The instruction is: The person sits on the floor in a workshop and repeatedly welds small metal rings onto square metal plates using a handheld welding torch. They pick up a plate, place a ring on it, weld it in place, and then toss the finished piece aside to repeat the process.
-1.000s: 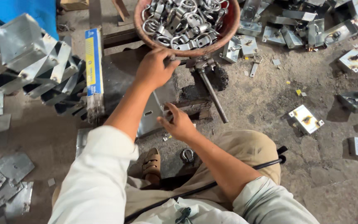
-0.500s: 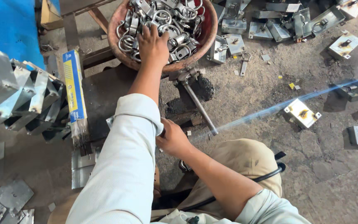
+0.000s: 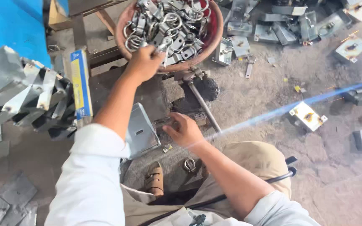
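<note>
One ring clasp (image 3: 163, 47) now pinched in left hand (image 3: 144, 62), lifted from bowl (image 3: 208, 46) (earlier buried among them); right hand (image 3: 185, 132) seemingly half-closed beside metal plate (image 3: 141, 132).

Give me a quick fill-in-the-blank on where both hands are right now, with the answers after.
1. The left hand reaches into the round ____ bowl of metal rings.
2. The right hand rests low, beside the bent metal ____.
3. Left of the left arm stands a stack of folded ____ sheets.
4. A long metal ____ slants down from under the bowl.

Answers: red; plate; metal; rod
</note>
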